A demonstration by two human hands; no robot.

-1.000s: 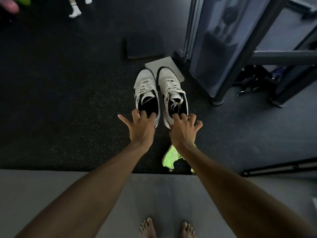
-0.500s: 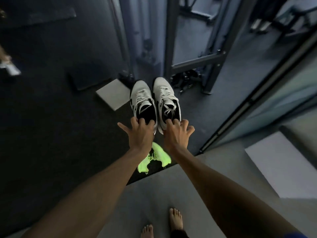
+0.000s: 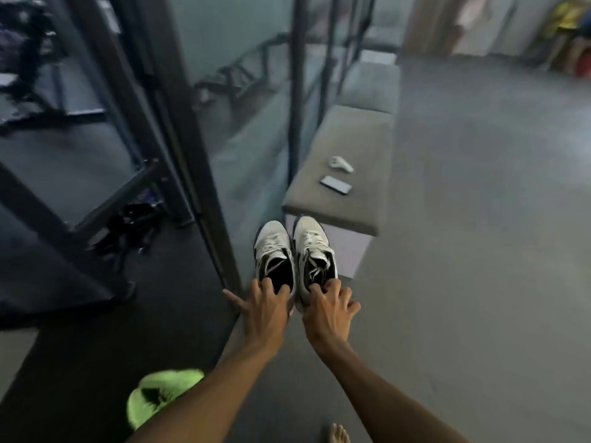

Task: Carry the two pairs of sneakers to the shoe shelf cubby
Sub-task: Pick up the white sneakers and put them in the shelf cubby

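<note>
My left hand (image 3: 267,310) grips the heel collar of the left white sneaker (image 3: 274,255), fingers hooked inside its dark opening, and my right hand (image 3: 327,311) grasps the right white sneaker (image 3: 314,252) the same way, both shoes held side by side in the air with toes pointing away from me, in front of the end of a grey padded bench (image 3: 348,161). A neon-green sneaker (image 3: 160,396) shows beneath my left forearm, blurred, so I cannot tell whether it hangs from my hand or lies on the dark floor. On the bench lie a phone (image 3: 336,185) and, just beyond it, a small white object (image 3: 341,164).
</note>
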